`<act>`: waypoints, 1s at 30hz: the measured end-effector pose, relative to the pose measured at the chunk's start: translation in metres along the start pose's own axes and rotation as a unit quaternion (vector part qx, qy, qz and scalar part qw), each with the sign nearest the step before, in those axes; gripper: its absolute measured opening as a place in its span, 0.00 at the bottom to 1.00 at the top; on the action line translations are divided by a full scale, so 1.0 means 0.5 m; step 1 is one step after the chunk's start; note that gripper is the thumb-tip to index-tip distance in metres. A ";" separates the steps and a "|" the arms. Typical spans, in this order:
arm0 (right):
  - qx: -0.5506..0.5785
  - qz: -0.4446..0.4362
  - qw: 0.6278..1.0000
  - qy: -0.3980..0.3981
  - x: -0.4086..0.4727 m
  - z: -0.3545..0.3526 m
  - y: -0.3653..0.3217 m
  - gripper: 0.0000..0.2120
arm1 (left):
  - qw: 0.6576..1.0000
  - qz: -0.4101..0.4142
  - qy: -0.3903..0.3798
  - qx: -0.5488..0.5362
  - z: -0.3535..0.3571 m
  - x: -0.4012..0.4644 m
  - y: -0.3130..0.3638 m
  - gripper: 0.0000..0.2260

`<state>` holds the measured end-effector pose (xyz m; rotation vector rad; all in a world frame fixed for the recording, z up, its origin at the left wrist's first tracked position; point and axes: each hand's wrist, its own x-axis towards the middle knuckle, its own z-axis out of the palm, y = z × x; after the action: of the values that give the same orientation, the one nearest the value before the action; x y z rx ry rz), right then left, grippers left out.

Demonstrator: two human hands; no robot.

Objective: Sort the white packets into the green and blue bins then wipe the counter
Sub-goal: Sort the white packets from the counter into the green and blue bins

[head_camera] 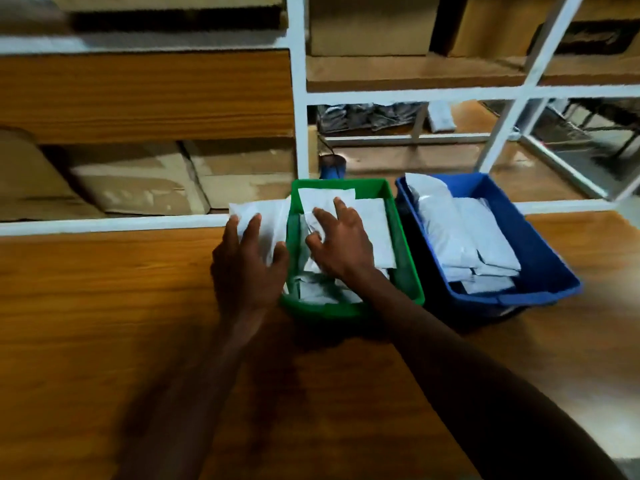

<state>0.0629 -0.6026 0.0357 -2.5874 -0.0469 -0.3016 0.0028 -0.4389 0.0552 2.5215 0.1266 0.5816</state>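
Now, with our left hand [247, 258] gripping a white packet [266, 220] at nine o'clock of the green bin [405, 244], our right hand [341, 242], fingers spread, should flatten the packets inside before we reach the blue bin [540, 251].

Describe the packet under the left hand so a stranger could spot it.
Find the green bin on the wooden counter. Just outside its left wall, the left hand holds a white packet. It alone sits outside both bins.
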 end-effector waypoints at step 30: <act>0.012 0.065 0.997 0.037 -0.140 -0.117 0.164 0.31 | 0.981 0.086 -0.173 0.029 0.261 0.129 0.231 0.26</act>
<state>-0.0098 -0.7009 0.0275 -2.5383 0.1431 -0.3457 0.1135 -0.5873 0.0418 2.6649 -0.2076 0.1985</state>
